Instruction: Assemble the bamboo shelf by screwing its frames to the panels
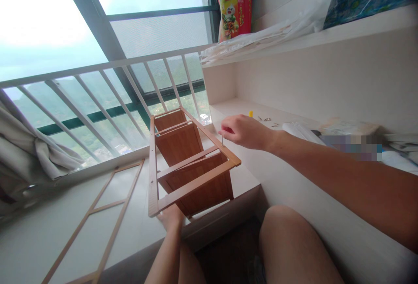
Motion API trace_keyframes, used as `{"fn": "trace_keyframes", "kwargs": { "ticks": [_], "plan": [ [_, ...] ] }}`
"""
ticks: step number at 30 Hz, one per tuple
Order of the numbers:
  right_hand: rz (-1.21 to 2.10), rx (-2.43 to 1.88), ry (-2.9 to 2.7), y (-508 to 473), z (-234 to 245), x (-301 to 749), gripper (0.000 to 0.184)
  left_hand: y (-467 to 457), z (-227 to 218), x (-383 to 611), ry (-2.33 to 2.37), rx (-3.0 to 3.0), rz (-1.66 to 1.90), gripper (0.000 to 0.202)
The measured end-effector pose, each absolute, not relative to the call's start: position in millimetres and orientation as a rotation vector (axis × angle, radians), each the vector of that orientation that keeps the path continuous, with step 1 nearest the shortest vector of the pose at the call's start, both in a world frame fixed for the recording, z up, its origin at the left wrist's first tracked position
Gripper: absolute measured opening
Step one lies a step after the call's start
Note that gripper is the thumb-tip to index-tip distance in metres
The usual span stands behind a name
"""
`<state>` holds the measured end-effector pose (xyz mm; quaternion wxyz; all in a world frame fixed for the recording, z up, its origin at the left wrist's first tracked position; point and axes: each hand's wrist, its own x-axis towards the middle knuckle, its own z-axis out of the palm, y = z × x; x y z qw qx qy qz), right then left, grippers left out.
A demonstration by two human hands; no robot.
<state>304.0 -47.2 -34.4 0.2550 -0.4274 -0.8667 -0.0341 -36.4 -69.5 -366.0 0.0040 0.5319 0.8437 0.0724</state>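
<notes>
A brown wooden shelf rack [186,162] lies on its side on a white ledge, with several panels set between light wooden rails. My right hand [243,130] hovers over the rack's near right rail, its fingers pinched on a thin metal tool or screw [223,139] that points down at the rail. My left hand [170,216] reaches under the rack's near end and supports it; the rack hides its fingers.
A loose ladder-like wooden side frame [98,218] lies flat on the ledge at left. Small screws [266,120] and a yellow piece [251,113] lie on the white shelf behind my hand. A railing [107,96] fronts the window. A red bag [235,9] stands on the upper shelf. My knees are at the bottom.
</notes>
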Motion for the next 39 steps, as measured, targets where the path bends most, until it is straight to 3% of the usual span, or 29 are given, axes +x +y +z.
{"fn": "trace_keyframes", "kwargs": {
  "ticks": [7, 17, 39],
  "plan": [
    [-0.055, -1.207, -2.265, -50.0, -30.8, 303.5, 0.035, -70.7, -362.3, -34.4, 2.647, 1.661, 0.250, 0.048],
    [0.023, -1.087, -2.432, -42.9, -23.6, 315.5, 0.021, -69.3, -368.0, -36.4, 2.660, 1.667, 0.276, 0.050],
    [-0.099, -0.985, -2.555, -47.1, -23.8, 314.7, 0.024, -67.1, -376.8, -41.6, 2.667, 1.688, 0.273, 0.047]
  ]
}}
